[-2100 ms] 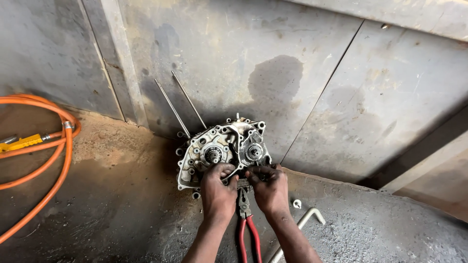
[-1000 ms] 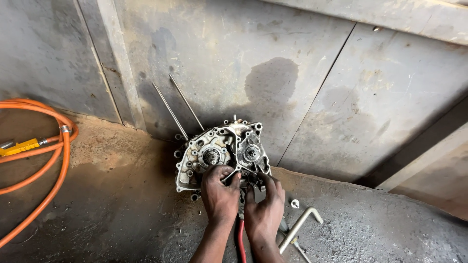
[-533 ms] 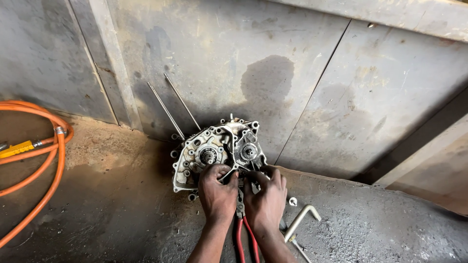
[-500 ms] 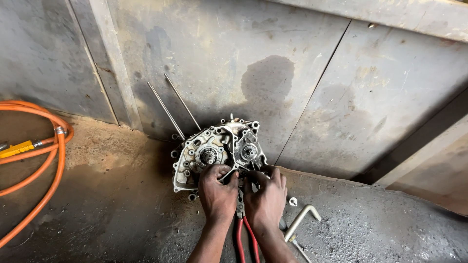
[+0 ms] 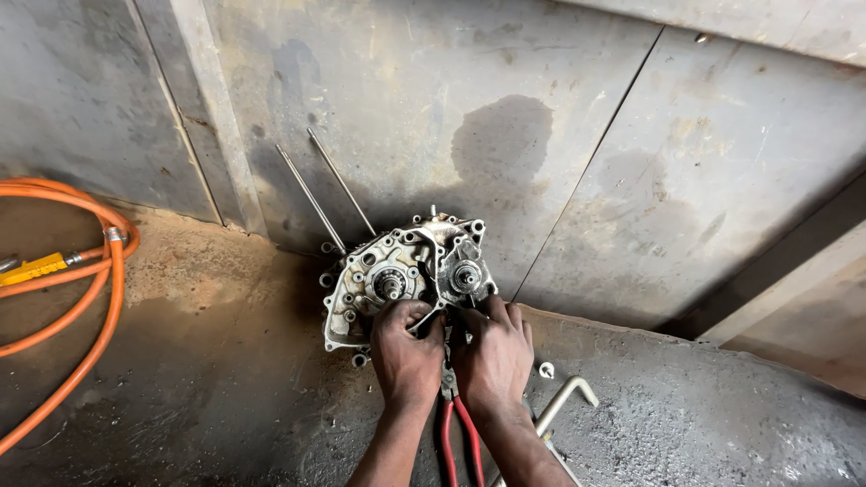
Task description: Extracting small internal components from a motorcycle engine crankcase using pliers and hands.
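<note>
Engine case: stood on the concrete floor, leaning against the wall.
Left hand: our grip clenched on the case's lower edge.
Right hand: pressed beside it, over red-handled pliers; we could not tell its grip.

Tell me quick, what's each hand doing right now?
Left hand: curled, fingers on the engine case.
Right hand: also on the case; grip unclear.

Dim, flat, warm-toned light, source not visible; brighter upper right on the wall panels, darker toward the floor lower left. Soft shadow under the engine case and both hands, no hard edges. No glare. Centre sharp enough, fine detail on the case muddy. Wide-angle bending at the edges; orange hose slightly soft.
</note>
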